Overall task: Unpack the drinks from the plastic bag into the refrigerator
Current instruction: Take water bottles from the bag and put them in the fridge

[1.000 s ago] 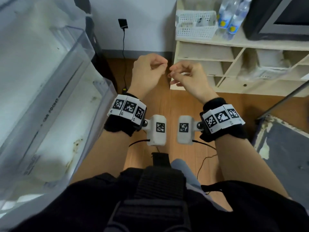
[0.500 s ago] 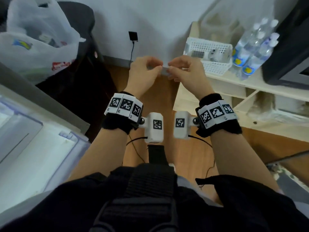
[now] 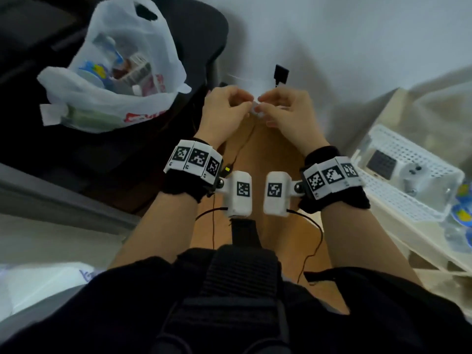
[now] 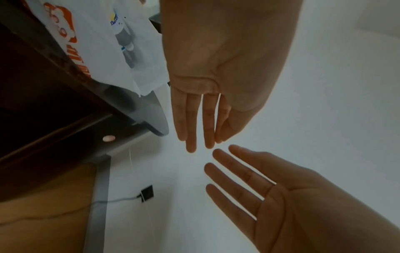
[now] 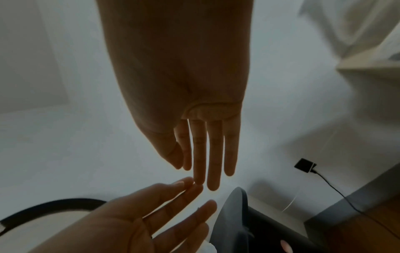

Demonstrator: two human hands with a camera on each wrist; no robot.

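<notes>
Left hand (image 3: 224,111) and right hand (image 3: 288,113) are raised side by side in front of the chest, fingertips almost meeting. Both wrist views show the fingers straight, the palms bare and nothing held. In the head view there is a small pale blur where the fingertips meet, and I can't tell what it is.

The plastic bag (image 3: 112,80) is left of the hands and beyond them, sitting on a dark chair (image 3: 194,26). Its mouth is open and its handle loops stand up. The drinks (image 3: 112,54) are inside, seen through the thin white film as bottle shapes and labels, too jumbled to count.

Likely handling: the film is soft, slippery and floppy, so the bag would sag if pulled by one loop. The bottles look rigid and fairly heavy, so it's best to reach into the mouth and take each one round the body or neck.

Right of the bag, past the hands, is a white mesh basket (image 3: 408,200) on a shelf, with water bottles (image 3: 462,200) cut off at the frame edge. Below the bag there is a grey-white edge (image 3: 51,200), possibly the refrigerator but not certain. The bottom of the bag is hidden.
</notes>
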